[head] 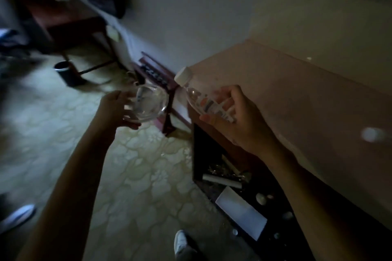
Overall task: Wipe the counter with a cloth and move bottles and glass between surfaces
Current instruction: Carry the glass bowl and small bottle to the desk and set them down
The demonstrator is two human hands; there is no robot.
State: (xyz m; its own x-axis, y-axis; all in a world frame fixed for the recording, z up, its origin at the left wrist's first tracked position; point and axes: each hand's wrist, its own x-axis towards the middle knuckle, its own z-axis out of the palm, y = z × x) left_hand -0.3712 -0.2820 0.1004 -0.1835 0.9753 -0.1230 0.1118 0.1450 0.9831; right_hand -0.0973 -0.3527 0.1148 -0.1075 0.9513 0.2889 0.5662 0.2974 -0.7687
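Gripping glass point(149, 103) w/ left hand point(117, 110), bottle point(203, 99) (white cap) w/ right hand point(237, 116).

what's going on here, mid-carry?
A person stands by a counter in a dim room with both hands full. The left hand holds a clear glass out over the floor. The right hand grips a capped plastic bottle, tilted with its white cap toward the glass. Both are in the air, neither set down. No cloth is visible.
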